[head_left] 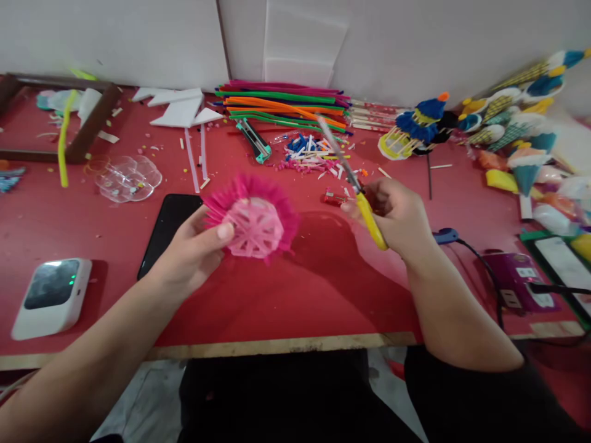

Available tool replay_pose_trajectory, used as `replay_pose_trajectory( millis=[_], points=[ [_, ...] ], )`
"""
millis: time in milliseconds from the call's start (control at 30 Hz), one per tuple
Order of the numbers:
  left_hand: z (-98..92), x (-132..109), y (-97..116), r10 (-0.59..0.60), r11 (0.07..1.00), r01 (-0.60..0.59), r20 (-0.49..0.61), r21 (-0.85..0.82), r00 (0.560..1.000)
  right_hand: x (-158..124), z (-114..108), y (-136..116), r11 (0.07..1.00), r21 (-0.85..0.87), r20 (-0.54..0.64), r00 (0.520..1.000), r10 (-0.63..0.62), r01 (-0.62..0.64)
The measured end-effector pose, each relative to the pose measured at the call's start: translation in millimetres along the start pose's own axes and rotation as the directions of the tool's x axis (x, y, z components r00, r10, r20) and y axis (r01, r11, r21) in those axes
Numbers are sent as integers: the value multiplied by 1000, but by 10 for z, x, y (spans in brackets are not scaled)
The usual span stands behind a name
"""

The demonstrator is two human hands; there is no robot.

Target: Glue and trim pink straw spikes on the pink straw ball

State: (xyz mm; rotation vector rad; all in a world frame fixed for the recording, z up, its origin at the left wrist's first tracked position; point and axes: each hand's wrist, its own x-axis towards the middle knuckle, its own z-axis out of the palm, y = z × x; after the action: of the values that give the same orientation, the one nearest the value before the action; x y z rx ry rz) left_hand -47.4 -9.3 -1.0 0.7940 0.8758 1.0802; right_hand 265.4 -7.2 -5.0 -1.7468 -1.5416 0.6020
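Between the thumb and fingers of my left hand (196, 243) is a pink round craft piece with a ruffled magenta edge (255, 227). Its lighter pink octagonal face, with spoke-like strips, is turned toward me. My right hand (392, 212) is closed around a pair of scissors (370, 220) with yellow handles. The blades point up and away, apart from the pink piece and over the bits on the table. Just left of the right fingers lies a small red object (334, 197) that I cannot make out. A black phone (161, 231) lies beneath my left hand's side.
Pipe cleaners (286, 104) lie at the back, near a box cutter (253, 140) and cut scraps (307, 154). Right are a blue pompom craft (418, 126), cone figures (517, 117) and a purple power socket (519, 282). Left are a clear plastic palette (129, 178) and a white device (52, 298).
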Motion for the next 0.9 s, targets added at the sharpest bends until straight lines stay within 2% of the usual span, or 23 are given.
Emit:
replay_pose_trajectory(
  millis=[100, 167, 267, 367, 467, 600, 900],
  points=[
    [55, 35, 42, 4, 993, -17, -114, -115, 993, -67, 88, -47, 948, 295, 125, 989, 82, -116],
    [97, 47, 72, 13, 985, -32, -112, -172, 994, -129, 147, -89, 926, 341, 181, 978, 103, -160],
    [111, 56, 67, 41, 980, -60, -102, -191, 994, -226, 211, -134, 933, 333, 285, 958, 39, -137],
    [64, 63, 14, 37, 980, -56, -102, -192, 994, -300, 237, -182, 947, 308, 422, 905, -48, -94],
    [30, 62, -30, 1, 980, -25, -117, -199, 993, -334, 243, -256, 966, 250, 504, 861, -73, -64],
    [64, 55, -38, -30, 978, 4, -123, -207, 992, -336, 249, -313, 977, 209, 553, 829, -85, -40],
    [113, 71, -45, -36, 980, 8, -140, -197, 989, -315, 256, -300, 987, 158, 567, 820, -80, -13]
  ],
)
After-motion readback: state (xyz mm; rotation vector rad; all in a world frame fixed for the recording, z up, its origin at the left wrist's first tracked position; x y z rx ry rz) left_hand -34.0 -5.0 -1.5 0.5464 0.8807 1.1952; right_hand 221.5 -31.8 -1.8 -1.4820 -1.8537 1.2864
